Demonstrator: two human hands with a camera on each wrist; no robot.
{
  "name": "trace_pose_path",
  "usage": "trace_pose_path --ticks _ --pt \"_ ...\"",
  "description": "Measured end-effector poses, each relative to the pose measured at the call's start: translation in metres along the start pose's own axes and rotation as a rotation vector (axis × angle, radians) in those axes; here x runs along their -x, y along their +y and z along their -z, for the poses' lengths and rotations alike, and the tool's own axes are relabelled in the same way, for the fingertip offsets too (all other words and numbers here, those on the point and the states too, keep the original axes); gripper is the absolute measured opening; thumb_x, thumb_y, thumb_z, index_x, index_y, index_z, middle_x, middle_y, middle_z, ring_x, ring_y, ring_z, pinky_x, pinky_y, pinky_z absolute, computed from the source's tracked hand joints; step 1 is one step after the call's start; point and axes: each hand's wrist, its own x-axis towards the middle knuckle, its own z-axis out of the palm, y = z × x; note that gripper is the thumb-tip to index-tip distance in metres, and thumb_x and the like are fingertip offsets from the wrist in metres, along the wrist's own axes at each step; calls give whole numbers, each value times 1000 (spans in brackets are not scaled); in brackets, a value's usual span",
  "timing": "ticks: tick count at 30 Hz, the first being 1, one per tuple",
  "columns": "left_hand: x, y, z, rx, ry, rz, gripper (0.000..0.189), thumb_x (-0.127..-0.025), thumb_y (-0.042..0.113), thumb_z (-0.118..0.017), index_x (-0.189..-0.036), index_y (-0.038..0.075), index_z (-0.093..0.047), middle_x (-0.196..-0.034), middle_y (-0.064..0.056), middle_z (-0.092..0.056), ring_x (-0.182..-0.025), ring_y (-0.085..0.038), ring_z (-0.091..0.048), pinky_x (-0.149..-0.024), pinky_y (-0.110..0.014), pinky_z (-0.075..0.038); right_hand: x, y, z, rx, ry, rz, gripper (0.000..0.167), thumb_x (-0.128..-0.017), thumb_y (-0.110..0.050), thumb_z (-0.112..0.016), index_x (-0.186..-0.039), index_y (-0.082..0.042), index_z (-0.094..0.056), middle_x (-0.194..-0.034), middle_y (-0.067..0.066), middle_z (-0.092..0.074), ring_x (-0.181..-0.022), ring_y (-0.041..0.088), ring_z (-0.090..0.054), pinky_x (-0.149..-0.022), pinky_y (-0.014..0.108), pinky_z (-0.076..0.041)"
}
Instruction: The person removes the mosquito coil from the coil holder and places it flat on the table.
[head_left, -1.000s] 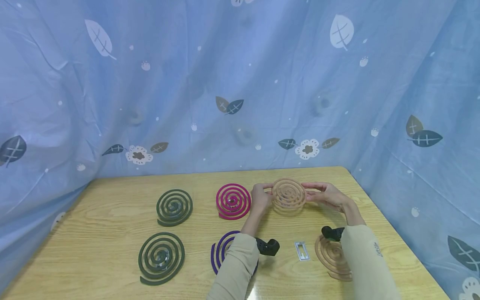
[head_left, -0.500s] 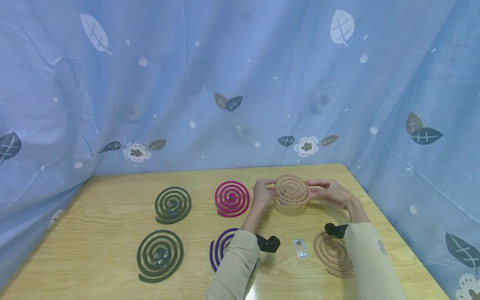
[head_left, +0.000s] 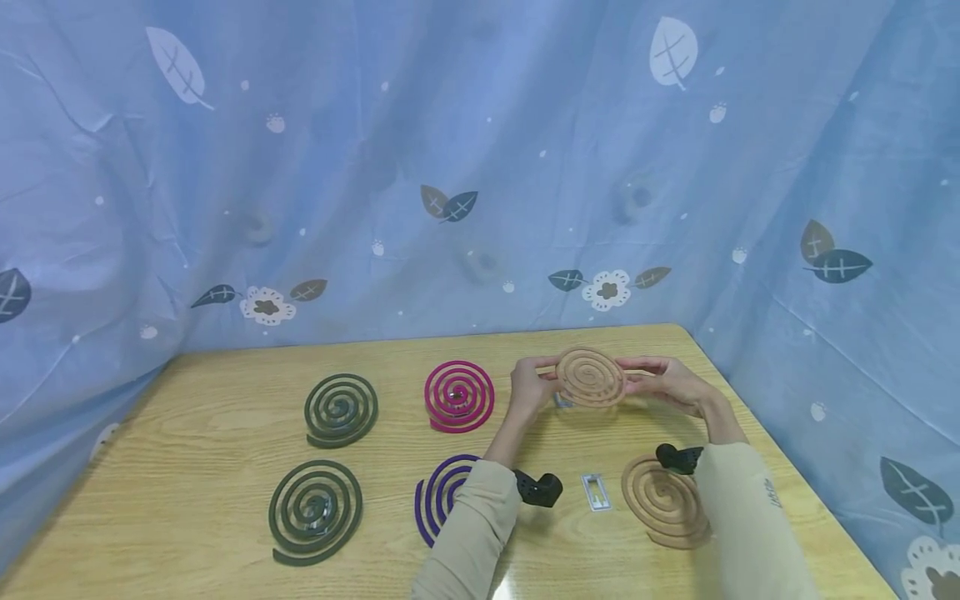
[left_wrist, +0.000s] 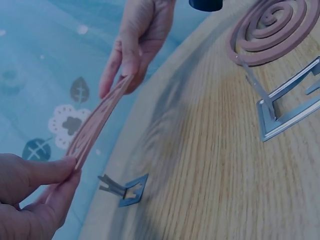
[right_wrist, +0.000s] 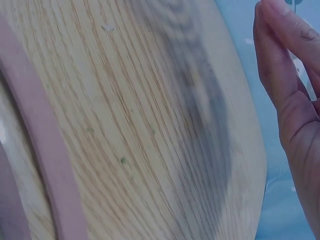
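Both hands hold a tan mosquito coil (head_left: 591,377) by opposite edges, raised over the far right part of the table. My left hand (head_left: 531,387) pinches its left edge between thumb and fingers; my right hand (head_left: 671,385) pinches the right edge. In the left wrist view the coil (left_wrist: 97,122) shows nearly edge-on, well above the wood. Below it a small metal coil stand (left_wrist: 132,192) stands on the table, its prong bent up. The right wrist view shows the right hand's fingers (right_wrist: 280,65), but the held coil is outside that view.
A second metal stand (head_left: 596,492) lies nearer, beside another tan coil (head_left: 663,500) partly under the right sleeve. Further left are a magenta coil (head_left: 459,397), a purple coil (head_left: 442,500) partly behind the left forearm, and two dark green coils (head_left: 341,410). A blue curtain (head_left: 480,167) hangs behind.
The held coil has shifted slightly right and up, with both hands still on it. Part of the metal stand beneath now shows beside the left fingers. The head view has tilted a little.
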Motion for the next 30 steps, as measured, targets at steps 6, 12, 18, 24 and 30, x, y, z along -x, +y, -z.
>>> trace_pose_path --ticks 6,12,18,24,30 --pt "-1 -4 -5 30 -13 16 38 -75 -19 -67 -112 -10 -65 -118 -27 -61 -92 -30 -69 -69 -28 -60 5 -2 4 -12 -35 -1 57 -89 7 -60 -141 10 -36 -130 -7 -52 -112 7 -58 -97 32 -49" --pt "0 -8 -11 21 -6 28 38 -73 -20 -68 -110 -10 -66 -117 -22 -63 -89 -30 -70 -68 -24 -59 8 1 8 3 -60 -6 62 -89 7 -60 -143 11 -29 -135 -5 -46 -114 5 -57 -98 32 -48" --pt "1 -10 -18 -19 -10 18 41 -73 -17 -71 -113 -9 -65 -114 -20 -65 -87 -27 -70 -67 -23 -59 12 3 12 18 -48 8 63 -89 7 -60 -143 11 -29 -131 -9 -50 -114 1 -55 -96 28 -50" --pt "5 -11 -23 -25 -35 10 39 -75 -17 -69 -114 -11 -63 -113 -21 -64 -89 -28 -70 -67 -23 -59 18 4 14 -1 6 5 57 -89 6 -60 -141 11 -35 -122 -13 -58 -111 0 -56 -94 25 -50" --pt "6 -13 -29 -51 -36 -17 39 -75 -16 -71 -113 -11 -63 -114 -23 -64 -85 -28 -70 -67 -21 -58 23 6 17 -2 5 0 57 -91 5 -59 -141 12 -34 -127 -8 -58 -113 0 -56 -95 25 -49"
